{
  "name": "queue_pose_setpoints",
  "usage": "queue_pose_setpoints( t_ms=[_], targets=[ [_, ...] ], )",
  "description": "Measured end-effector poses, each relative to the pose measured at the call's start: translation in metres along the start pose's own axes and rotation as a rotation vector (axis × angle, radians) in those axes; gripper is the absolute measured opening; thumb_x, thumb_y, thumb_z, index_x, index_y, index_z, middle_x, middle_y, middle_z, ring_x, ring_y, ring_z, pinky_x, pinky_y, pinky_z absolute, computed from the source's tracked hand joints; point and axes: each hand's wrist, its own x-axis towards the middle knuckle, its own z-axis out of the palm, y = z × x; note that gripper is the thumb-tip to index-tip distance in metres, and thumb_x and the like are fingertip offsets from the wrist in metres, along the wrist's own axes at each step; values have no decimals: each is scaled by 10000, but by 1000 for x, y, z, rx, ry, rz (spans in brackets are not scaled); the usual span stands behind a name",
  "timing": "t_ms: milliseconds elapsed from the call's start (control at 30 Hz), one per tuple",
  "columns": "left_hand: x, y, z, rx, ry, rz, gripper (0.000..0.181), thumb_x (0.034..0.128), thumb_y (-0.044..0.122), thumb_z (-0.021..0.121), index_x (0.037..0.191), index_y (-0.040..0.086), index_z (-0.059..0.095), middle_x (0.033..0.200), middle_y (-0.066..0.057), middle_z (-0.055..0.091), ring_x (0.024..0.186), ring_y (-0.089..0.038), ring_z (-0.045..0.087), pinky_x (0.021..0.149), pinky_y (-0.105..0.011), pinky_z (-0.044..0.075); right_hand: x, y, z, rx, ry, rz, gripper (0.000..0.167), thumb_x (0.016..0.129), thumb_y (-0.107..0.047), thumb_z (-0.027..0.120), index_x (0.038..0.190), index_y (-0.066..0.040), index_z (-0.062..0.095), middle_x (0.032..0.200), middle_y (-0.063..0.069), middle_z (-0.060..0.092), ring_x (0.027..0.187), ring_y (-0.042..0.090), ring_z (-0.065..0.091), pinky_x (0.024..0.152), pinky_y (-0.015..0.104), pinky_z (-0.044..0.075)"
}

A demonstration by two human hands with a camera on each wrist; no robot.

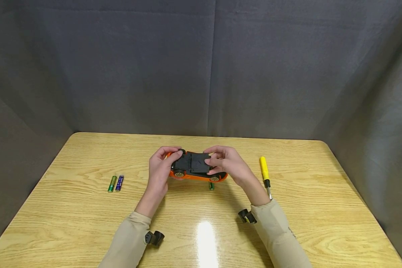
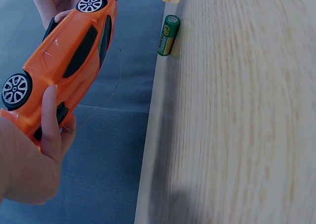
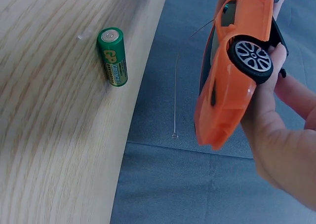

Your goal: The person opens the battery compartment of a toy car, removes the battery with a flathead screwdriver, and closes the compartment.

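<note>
An orange toy car (image 1: 197, 177) is held above the table with its black underside facing up. My left hand (image 1: 159, 166) grips one end of it, thumb on the underside and fingers along the painted body (image 2: 74, 51). At the other end, my right hand (image 1: 228, 163) pinches a black rectangular panel (image 1: 198, 162) on the underside. The panel sticks out past the body in the right wrist view; whether it is still attached, I cannot tell. A thin wire antenna (image 3: 176, 86) extends from the car. Below the car lies a green battery (image 3: 113, 58), partly hidden in the head view.
On the left of the wooden table (image 1: 70, 216) lie a green battery (image 1: 112, 184) and a purple battery (image 1: 119, 183) side by side. A screwdriver (image 1: 264, 169) with a yellow handle lies right of my right hand. Grey curtains (image 1: 201, 67) hang behind the table.
</note>
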Motion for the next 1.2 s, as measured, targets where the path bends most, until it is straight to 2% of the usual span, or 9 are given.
queue_pose_setpoints(
  t_ms=[167,367,467,700,833,967,1200],
  targets=[
    [0,0,1,21,0,36,61,915,37,754,911,86,719,1127,-59,696,1077,-305,628,472,-390,614,0,-1,3,-41,8,20,383,986,57,595,1352,152,540,1009,189,586,767,204,669,712,338,651],
    [-1,0,3,38,-4,78,99,916,7,745,877,93,716,1092,-47,701,1107,-244,606,720,-332,650,-1,-2,6,-101,15,29,368,985,63,623,1335,145,549,894,129,567,696,198,661,706,377,656],
    [-2,0,4,39,-10,85,87,918,-1,740,889,76,713,1083,-40,706,1111,-228,605,777,-314,640,-2,-3,6,-139,16,30,349,990,61,618,1329,128,562,850,108,557,706,194,665,698,375,655],
    [-2,-1,4,45,-13,87,73,916,-4,739,905,62,710,1081,-38,714,1128,-222,604,805,-309,633,-4,-5,8,-292,33,-12,308,990,14,647,1288,88,619,793,101,601,698,203,662,694,358,651],
    [-2,-1,3,50,-14,77,77,914,2,742,899,71,711,1077,-35,721,1142,-225,594,817,-305,628,-6,-6,9,-410,71,-54,265,965,-25,704,1218,53,687,867,118,663,761,210,667,710,334,633],
    [-2,0,3,46,-13,68,84,913,7,746,893,81,711,1073,-30,725,1147,-223,587,830,-304,623,-8,-7,10,-510,113,-109,209,940,-46,735,1137,26,732,930,104,691,787,206,633,690,296,558],
    [-2,0,3,25,-9,61,108,910,6,751,875,101,713,1068,-17,727,1137,-219,592,846,-305,618,-7,-5,12,-542,152,-130,196,940,-43,743,1127,19,738,945,104,698,795,218,618,664,294,527]
  ],
)
